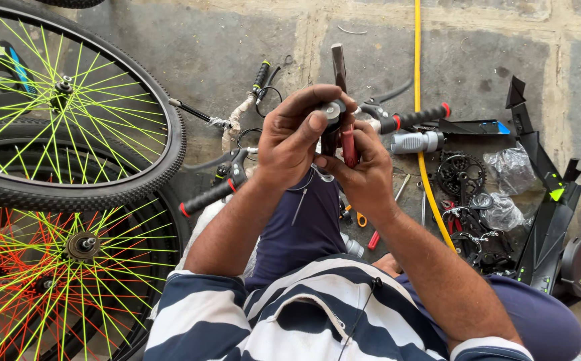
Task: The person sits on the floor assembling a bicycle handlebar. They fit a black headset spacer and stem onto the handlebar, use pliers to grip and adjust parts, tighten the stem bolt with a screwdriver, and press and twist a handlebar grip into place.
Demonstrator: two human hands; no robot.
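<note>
While wheels [70, 134] crowd the left edge, both hands' fingers [304, 127] tight around a small black part [334, 110].

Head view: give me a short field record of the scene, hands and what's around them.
setting: stone-paved floor, person seated
left hand: grips the round top of a small dark bike part
right hand: holds the same part from below, beside a red piece
left side: two wheels with neon spokes
middle: handlebar with black grips
right side: yellow hose, chainring, black plastic guards
</note>
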